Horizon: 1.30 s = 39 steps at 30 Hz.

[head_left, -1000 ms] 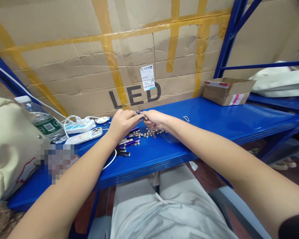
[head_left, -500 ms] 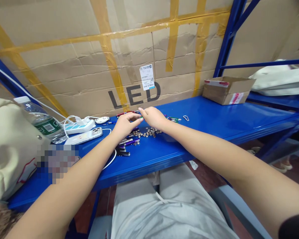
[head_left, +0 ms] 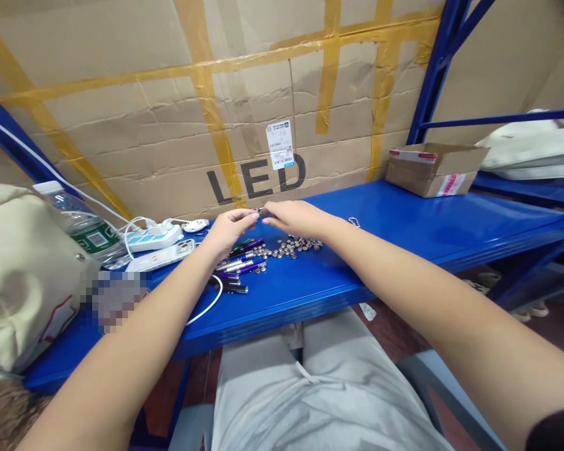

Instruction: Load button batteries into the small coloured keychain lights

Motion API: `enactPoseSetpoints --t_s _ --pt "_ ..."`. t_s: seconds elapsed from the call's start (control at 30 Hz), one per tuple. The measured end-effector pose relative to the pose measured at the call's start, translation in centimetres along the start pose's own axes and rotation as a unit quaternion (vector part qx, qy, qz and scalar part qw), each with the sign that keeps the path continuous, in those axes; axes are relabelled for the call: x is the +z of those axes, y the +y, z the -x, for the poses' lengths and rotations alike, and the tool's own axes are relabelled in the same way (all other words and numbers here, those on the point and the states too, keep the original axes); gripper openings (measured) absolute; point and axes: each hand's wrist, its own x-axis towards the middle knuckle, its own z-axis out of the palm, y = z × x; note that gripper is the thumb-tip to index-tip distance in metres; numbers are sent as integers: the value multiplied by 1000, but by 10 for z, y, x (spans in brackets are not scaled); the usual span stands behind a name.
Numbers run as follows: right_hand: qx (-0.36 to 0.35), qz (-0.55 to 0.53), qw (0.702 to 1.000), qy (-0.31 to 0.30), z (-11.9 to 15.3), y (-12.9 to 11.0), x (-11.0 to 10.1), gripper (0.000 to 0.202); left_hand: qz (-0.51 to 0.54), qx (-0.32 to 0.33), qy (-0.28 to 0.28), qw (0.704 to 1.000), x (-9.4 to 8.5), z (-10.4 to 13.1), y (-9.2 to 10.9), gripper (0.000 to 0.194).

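My left hand (head_left: 230,233) is closed, thumb and fingers pinching a slim red metal tube (head_left: 255,219) with a shiny metal end, mostly hidden by the fingers. From the other side my right hand (head_left: 295,217) bends its fingertips around that shiny end. Below the hands, several small pen-like metal tubes (head_left: 239,265) in purple, silver, blue, green and black lie in a loose row. Beside them spreads a heap of small round button cells (head_left: 289,248), partly under my right wrist. Behind that forearm a silver carabiner clip (head_left: 354,222) rests on the blue table (head_left: 282,291).
On the left stand a beige bag (head_left: 23,263), a water bottle (head_left: 87,228), a white power strip (head_left: 155,237) and a phone (head_left: 162,255). A white cable (head_left: 214,300) loops near the tubes. An open cardboard box (head_left: 432,169) sits back right; a large taped carton (head_left: 160,138) walls the back.
The hands have drawn slightly apart. The green item between the fingers has been replaced by a red one, and a green tube now shows among the tubes beneath.
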Motion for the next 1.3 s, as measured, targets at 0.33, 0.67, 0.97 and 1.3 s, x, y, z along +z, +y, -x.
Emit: enactPoseSetpoints --t_s 0.33,0.67,0.97,1.3 --pt "-30 -9 999 4 1 5 8 26 -159 153 -28 975 -3 9 10 36" --pt "147 -487 855 -103 -3 -9 17 30 -391 369 35 842 -7 11 12 21" --pt "22 -26 999 33 1 7 4 22 -278 279 36 918 -4 7 13 21" --pt "-14 27 999 12 0 4 9 16 -294 304 31 906 -5 8 9 21"
